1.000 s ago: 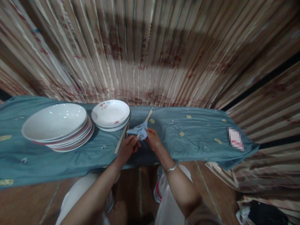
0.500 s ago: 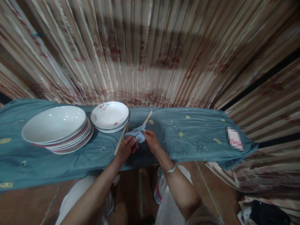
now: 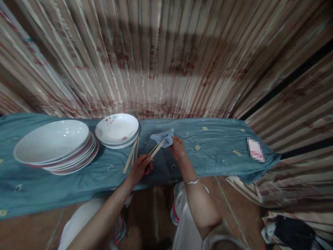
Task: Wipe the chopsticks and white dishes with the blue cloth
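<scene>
Looking like a home: patterned curtains are hanging across the upper frame, teal printed fabric is covering the worktop mid-frame, floral plates and large white dishes are standing stacked at left, chopsticks are showing near centre, brown floor is showing at bottom.

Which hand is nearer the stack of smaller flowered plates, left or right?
Left. The left grip, on the chopsticks, is below and right of the flowered plates in the picture; the right grip, on the blue cloth, is farther right.
</scene>
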`<state>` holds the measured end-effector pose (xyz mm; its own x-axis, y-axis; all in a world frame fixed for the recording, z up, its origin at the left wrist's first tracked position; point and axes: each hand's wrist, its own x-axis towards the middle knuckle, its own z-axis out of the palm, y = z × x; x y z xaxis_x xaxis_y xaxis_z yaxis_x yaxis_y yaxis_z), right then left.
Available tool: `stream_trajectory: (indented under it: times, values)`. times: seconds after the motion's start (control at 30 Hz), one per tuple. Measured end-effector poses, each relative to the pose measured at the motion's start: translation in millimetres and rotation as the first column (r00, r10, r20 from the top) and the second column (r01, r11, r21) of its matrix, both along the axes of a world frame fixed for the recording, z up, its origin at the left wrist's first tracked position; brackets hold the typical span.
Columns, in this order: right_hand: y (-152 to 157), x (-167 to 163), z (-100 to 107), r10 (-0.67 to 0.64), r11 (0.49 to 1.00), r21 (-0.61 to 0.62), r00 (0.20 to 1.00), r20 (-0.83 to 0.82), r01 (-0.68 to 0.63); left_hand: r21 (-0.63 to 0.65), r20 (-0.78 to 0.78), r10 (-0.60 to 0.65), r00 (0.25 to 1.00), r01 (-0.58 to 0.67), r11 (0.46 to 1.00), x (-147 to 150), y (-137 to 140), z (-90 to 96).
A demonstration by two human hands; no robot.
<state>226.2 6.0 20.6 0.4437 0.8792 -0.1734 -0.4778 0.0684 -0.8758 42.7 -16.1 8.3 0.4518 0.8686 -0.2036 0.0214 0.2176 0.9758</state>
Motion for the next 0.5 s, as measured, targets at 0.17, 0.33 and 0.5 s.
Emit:
stream_trajectory:
  times: [0.17,0.33,0.5]
  values:
    - [-0.9,12.8,4.9,-0.030,0.999,0.013,0.999,-0.044,0.031,0.014,0.004,-0.023,1.000,0.023,1.000,1.4,-1.6,-0.9]
    - [-2.1,15.3,6.4,-0.048,0.999,-0.013,0.997,-0.061,0.047,0.006,0.014,-0.016,1.000,0.016,1.000,3.1,-2.3,-5.2]
    - [-1.2,12.9,2.5,-0.019,1.000,0.008,0.998,-0.059,0.019,0.004,-0.007,0.007,1.000,-0.007,1.000,3.9,-2.1,-7.7]
